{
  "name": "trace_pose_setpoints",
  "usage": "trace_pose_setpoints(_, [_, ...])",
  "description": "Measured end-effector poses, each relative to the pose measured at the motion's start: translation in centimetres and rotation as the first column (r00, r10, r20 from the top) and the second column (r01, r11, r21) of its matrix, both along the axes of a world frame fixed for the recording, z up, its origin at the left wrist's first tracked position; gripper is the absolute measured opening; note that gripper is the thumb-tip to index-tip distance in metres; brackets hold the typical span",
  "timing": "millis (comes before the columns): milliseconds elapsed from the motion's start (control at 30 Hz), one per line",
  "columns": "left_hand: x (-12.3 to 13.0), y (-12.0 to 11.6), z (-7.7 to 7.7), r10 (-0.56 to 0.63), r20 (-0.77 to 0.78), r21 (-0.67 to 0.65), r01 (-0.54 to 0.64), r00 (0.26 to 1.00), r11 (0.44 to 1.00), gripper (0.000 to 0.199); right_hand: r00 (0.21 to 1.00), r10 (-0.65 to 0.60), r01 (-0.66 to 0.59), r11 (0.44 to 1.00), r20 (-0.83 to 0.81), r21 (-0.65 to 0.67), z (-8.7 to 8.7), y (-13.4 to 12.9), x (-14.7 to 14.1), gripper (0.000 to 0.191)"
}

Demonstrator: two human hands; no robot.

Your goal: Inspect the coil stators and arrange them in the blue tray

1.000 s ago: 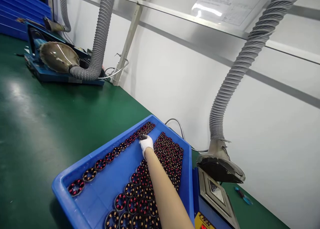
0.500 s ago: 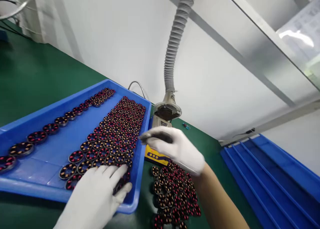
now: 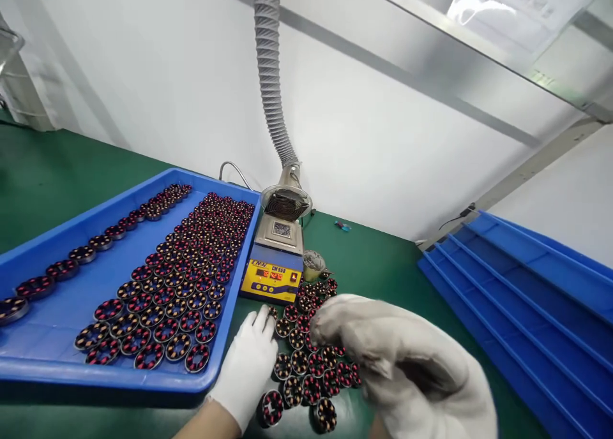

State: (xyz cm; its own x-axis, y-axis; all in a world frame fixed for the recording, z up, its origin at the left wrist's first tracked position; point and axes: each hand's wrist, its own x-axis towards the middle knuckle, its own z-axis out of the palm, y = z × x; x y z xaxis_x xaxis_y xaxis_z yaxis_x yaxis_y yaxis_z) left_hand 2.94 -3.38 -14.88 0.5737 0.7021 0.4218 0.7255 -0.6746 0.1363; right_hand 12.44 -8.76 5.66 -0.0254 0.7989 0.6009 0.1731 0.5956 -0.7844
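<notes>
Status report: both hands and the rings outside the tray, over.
Left hand at left edge of loose rings, grip unclear. Right hand curled, grip hidden. Right hand blocks some rings from view.

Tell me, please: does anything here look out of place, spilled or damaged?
Slightly. Two rings at the near edge of the loose group on the green table look tipped, while those in the blue tray lie in rows. The right gloved hand looks grimy too. No spill shows; small damage I cannot judge.

R grip blurry, partly hiding rings, tray cut off at L
</notes>
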Motion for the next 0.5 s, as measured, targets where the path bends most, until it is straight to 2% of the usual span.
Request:
trace_pose_setpoints(67, [-0.7, 0.3, 1.1, -0.012, 0.021, 0.066, 0.01, 1.0, 0.998, 0.008, 1.0, -0.022, 0.021, 1.0, -0.002, -0.016, -0.7, 0.6, 0.5, 0.014])
trace_pose_setpoints(100, [-1.2, 0.6, 2.1, -0.013, 0.037, 0.108, 0.009, 0.999, 0.994, 0.009, 0.999, -0.052, 0.051, 0.998, -0.016, -0.047, -1.4, 1.1, 0.8, 0.014])
trace_pose_setpoints(167, [-2.7, 1.2, 4.9, -0.002, 0.097, 0.201, -0.018, 0.995, 0.979, 0.01, 0.986, -0.125, 0.106, 0.979, -0.105, -0.175, -3.3, 2.5, 1.2, 0.012])
trace_pose_setpoints(200, [-3.5, 1.5, 6.6, 0.015, 0.14, 0.25, -0.05, 0.99, 0.967, 0.015, 0.973, -0.138, 0.087, 0.962, -0.184, -0.259, -4.4, 3.3, 1.2, 0.012])
trace_pose_setpoints(233, [-4.2, 1.6, 8.2, 0.016, 0.201, 0.318, -0.08, 0.98, 0.945, 0.013, 0.947, -0.124, 0.027, 0.95, -0.297, -0.312, -5.5, 4.2, 1.1, 0.016])
trace_pose_setpoints(267, [-4.7, 1.7, 9.6, -0.023, 0.276, 0.405, -0.095, 0.961, 0.909, 0.014, 0.905, -0.058, -0.091, 0.941, -0.422, -0.326, -6.5, 4.9, 0.8, 0.026])
trace_pose_setpoints(333, [-5.3, 1.5, 11.4, -0.073, 0.374, 0.462, -0.117, 0.924, 0.879, 0.015, 0.788, 0.072, -0.291, 0.918, -0.612, -0.268, -8.2, 5.8, -0.1, 0.041])
trace_pose_setpoints(400, [-5.2, 0.8, 11.6, -0.116, 0.432, 0.451, -0.103, 0.894, 0.887, 0.014, 0.756, 0.075, -0.325, 0.905, -0.65, -0.274, -9.0, 5.7, -0.9, 0.043])
trace_pose_setpoints(467, [-4.9, 0.1, 11.0, -0.102, 0.507, 0.376, -0.113, 0.856, 0.919, 0.013, 0.789, -0.022, -0.234, 0.913, -0.614, -0.333, -9.2, 4.8, -1.4, 0.039])
trace_pose_setpoints(500, [-4.8, -0.3, 10.6, -0.061, 0.541, 0.323, -0.14, 0.839, 0.936, 0.02, 0.804, -0.074, -0.176, 0.918, -0.59, -0.355, -9.2, 4.2, -1.5, 0.037])
